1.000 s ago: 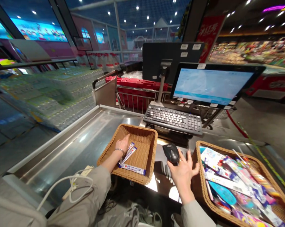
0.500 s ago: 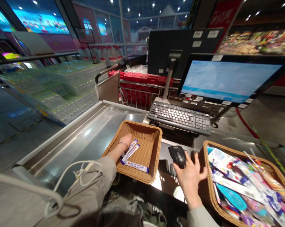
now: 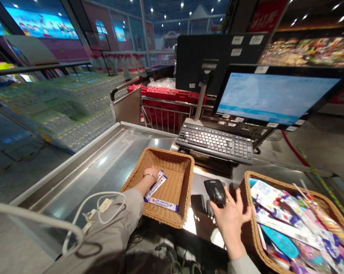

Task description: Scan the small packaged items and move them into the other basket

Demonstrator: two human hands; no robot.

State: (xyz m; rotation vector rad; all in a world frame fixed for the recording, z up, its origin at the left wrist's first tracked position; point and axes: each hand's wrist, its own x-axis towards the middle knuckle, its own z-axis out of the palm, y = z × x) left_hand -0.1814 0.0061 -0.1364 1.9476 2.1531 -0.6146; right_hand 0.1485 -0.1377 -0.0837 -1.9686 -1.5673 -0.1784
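Note:
My left hand (image 3: 151, 172) reaches down into the left wicker basket (image 3: 190, 190), with a bracelet at its wrist. Its fingers are hidden, so I cannot tell if they hold anything. Beside it, narrow blue-and-white candy sticks lie on the basket floor: a slanted candy stick (image 3: 156, 188) and another candy stick (image 3: 163, 203) nearer me. Between the two baskets, my right hand (image 3: 229, 215) has its thumb and index finger around a black barcode scanner (image 3: 214, 190), the other fingers spread.
The right wicker basket (image 3: 250, 213) is full of mixed packaged goods. A keyboard (image 3: 216, 140) and a lit monitor (image 3: 277, 95) stand behind the metal counter (image 3: 111, 152). A white cable (image 3: 74, 224) loops by my left sleeve. Past the counter is a cart (image 3: 166, 114) with red crates.
The view has shifted slightly, so the baskets sit a little lower. My left hand stays in the left basket and my right hand stays at the scanner.

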